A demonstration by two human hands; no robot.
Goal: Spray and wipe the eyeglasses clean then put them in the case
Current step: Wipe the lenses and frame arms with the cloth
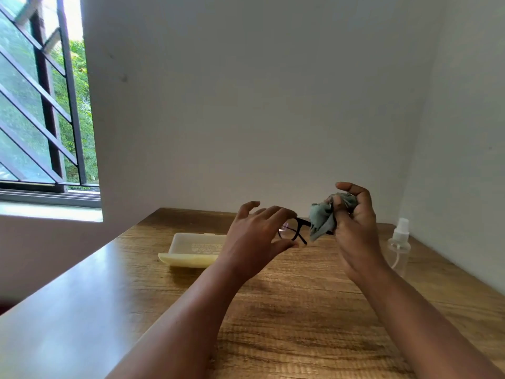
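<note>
Black-framed eyeglasses (293, 228) are held above the wooden table (273, 310) between both hands. My left hand (254, 236) grips their left side with thumb below and fingers over the top, hiding one lens. My right hand (354, 228) holds a crumpled grey-green cloth (323, 221) pressed around the glasses' right side, which is hidden by it. A pale yellow case (191, 251) lies open on the table behind my left wrist. A clear spray bottle (399, 244) with a white nozzle stands at the right, near the wall.
White walls close off the table at the back and right. A barred window (46, 105) is at the left, beyond the table's left edge.
</note>
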